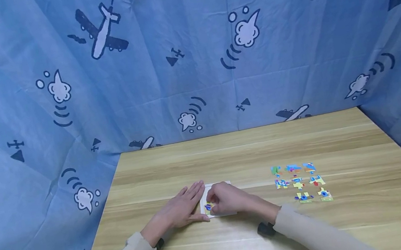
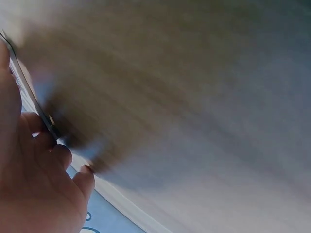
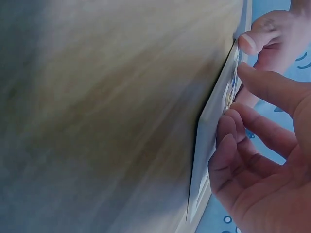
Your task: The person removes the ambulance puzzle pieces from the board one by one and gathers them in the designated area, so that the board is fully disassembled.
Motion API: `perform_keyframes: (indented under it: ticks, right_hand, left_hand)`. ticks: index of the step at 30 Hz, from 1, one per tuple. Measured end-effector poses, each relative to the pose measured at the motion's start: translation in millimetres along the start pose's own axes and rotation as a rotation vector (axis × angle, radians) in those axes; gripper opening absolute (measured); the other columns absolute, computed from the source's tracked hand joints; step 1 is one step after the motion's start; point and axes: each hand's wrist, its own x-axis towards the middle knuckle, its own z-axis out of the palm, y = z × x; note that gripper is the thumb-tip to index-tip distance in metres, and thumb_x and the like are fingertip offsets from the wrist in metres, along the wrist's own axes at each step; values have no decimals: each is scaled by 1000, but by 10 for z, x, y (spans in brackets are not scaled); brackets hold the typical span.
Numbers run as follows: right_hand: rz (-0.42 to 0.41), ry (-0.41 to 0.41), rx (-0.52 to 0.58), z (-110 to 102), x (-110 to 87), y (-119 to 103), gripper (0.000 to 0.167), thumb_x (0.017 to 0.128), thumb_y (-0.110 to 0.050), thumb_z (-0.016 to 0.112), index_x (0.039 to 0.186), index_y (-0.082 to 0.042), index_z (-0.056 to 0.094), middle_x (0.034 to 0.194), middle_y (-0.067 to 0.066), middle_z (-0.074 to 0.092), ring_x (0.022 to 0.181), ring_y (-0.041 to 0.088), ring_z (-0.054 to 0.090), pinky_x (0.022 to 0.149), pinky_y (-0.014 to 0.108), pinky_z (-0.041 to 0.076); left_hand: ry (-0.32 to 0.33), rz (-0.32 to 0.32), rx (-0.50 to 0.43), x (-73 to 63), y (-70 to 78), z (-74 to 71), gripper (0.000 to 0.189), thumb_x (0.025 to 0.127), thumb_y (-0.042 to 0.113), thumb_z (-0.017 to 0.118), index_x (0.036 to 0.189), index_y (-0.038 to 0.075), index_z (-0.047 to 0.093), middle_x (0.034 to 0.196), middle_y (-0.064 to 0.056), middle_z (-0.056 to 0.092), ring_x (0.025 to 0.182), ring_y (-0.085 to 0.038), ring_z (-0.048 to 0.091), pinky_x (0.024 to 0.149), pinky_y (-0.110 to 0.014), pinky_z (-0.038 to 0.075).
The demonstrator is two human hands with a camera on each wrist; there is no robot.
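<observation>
A small white puzzle tray (image 1: 203, 210) lies flat on the table between both hands. My left hand (image 1: 184, 206) rests along its left edge with straight fingers, the thumb near the front left corner. Over the tray, my right hand (image 1: 228, 197) pinches a yellow and blue puzzle piece (image 1: 208, 207) at the lower left part. In the right wrist view the thumb (image 3: 265, 85) and the bent fingers stand either side of the piece, close over the tray's surface. The right hand hides much of the tray's inside.
To the right, several loose jigsaw pieces (image 1: 298, 185) lie spread in rows on the wooden table (image 1: 253, 240). A blue curtain (image 1: 199, 57) printed with airplanes hangs behind the table and along its sides.
</observation>
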Motion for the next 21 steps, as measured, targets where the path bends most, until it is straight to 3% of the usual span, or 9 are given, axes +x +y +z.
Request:
perform_keyframes:
  ticks: [21]
  right_hand:
    - [-8,28,-49,29,18,-68,22,79,-2,84,100,1,77,86,6,74,77,8,59,73,23,54]
  left_hand:
    - [25,0,5,-18,21,0,104,97,79,44,169,9,18,179,-7,14,166,-23,18,135,-48,23]
